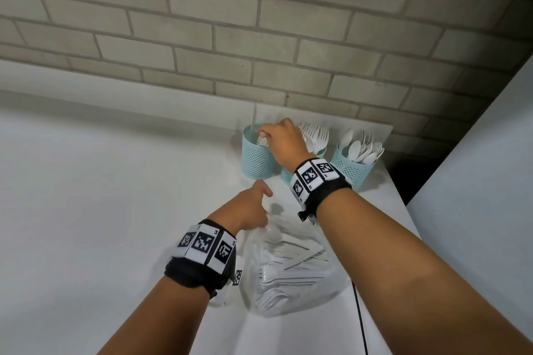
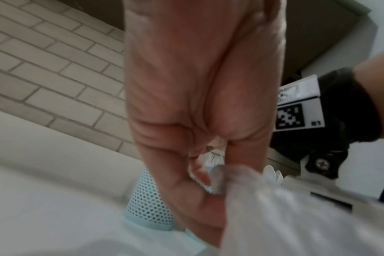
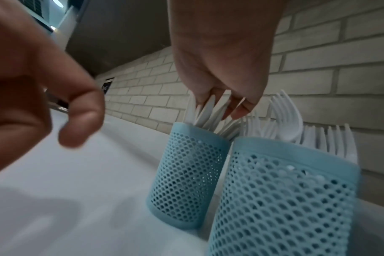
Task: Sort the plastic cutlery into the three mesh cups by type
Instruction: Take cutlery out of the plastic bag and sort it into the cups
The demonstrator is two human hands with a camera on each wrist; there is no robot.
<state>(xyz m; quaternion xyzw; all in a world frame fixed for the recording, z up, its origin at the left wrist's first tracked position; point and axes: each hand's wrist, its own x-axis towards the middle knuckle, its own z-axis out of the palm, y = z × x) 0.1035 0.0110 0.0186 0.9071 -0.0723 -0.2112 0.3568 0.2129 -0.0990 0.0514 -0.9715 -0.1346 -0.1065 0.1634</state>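
Note:
Three light blue mesh cups stand at the back of the white table. My right hand (image 1: 264, 135) reaches over the left cup (image 1: 256, 158) and grips several white knives (image 3: 208, 110) whose lower ends sit in that cup (image 3: 186, 173). The middle cup (image 3: 281, 199) holds forks (image 1: 315, 135); my right wrist hides most of it in the head view. Spoons (image 1: 360, 147) fill the right cup (image 1: 353, 170). Nearer me, my left hand (image 1: 265, 219) pinches the top of a clear plastic bag (image 1: 288, 268) of white cutlery, and the pinch (image 2: 213, 183) shows in the left wrist view.
A brick wall (image 1: 259, 37) rises directly behind the cups. The table's right edge (image 1: 403, 210) runs close beside the right cup, with a dark gap and a white surface (image 1: 476, 181) beyond. Bare white tabletop (image 1: 115, 181) spreads to the left.

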